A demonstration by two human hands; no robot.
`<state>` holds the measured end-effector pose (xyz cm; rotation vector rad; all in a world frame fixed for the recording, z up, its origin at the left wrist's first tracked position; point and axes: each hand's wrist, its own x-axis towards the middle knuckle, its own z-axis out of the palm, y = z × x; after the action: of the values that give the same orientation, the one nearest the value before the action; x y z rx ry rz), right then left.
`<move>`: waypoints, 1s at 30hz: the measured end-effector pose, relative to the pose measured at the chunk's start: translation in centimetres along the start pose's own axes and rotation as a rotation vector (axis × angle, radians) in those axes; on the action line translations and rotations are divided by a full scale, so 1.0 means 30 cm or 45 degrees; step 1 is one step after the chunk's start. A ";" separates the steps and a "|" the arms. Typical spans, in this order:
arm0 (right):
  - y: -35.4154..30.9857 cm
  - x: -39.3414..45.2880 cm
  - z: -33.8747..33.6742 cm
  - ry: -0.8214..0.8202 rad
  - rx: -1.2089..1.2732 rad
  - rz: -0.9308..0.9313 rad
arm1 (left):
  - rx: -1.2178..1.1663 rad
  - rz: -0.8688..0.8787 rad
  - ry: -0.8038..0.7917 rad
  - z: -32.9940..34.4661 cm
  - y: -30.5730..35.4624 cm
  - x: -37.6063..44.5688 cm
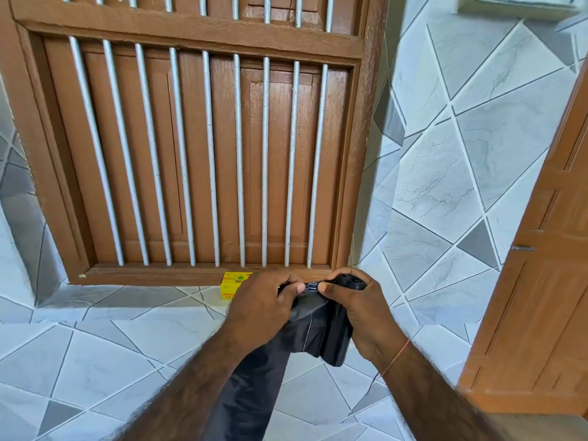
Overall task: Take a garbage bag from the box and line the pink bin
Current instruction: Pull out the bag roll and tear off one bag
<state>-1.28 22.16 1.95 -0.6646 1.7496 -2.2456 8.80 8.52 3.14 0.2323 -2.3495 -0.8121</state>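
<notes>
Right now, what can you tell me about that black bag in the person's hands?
The garbage bag is thin, glossy black plastic, creased, with a pale line running down it. Its top is bunched and pinched between the left hand and right hand, which also holds a rolled black part. The rest hangs loosely down between the forearms, above the tiled ledge. It is not yet opened.

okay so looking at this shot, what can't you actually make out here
- Pink bin: nowhere in the head view.
- Yellow box: its right part is hidden behind the left hand; the print is too small to read.
- Black garbage bag: its top edge is hidden in the grip of both hands; its lower end is cut off by the bottom edge.
- Right hand: what dark thing it encloses is unclear.
</notes>
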 end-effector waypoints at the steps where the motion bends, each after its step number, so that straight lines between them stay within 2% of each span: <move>1: -0.004 -0.001 0.003 -0.003 0.018 -0.017 | -0.036 -0.007 0.021 0.000 0.001 0.002; 5: -0.007 -0.002 0.013 0.008 0.078 -0.052 | -0.177 -0.024 0.136 0.015 0.017 0.003; 10: 0.011 0.002 0.014 0.040 0.119 -0.021 | -0.209 -0.058 0.232 0.032 0.024 0.002; 27: 0.022 0.031 0.041 0.145 0.174 0.046 | -0.194 -0.155 0.338 0.051 0.020 0.013; 30: 0.011 0.050 0.020 0.191 0.295 0.051 | -0.214 -0.229 0.370 0.022 -0.013 0.026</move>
<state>-2.35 20.91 2.08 -0.4192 1.5138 -2.4757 7.76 8.26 2.90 0.4627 -1.9978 -0.9853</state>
